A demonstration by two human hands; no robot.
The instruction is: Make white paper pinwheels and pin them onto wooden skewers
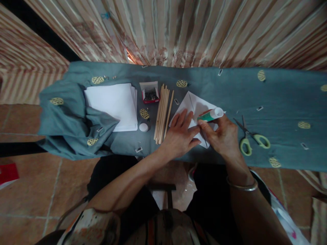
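Note:
A folded white paper (190,102) with crease lines lies on the cloth in front of me. My left hand (180,134) rests flat on its left part, fingers spread. In my right hand (222,134) is a green and white glue stick (208,115), tilted over the paper with its lower end near the sheet. Whether the glue's tip touches the paper is hidden by my fingers. A round white cap (143,127) sits to the left of several thin wooden sticks (161,114), which lie side by side just left of the paper.
Green-handled scissors (251,136) lie partly open to the right. At the left is a stack of white paper (114,102), partly covered by bunched cloth (76,115). A small open box (150,92) holds dark metal pieces. Pleated curtains (178,30) hang along the far edge.

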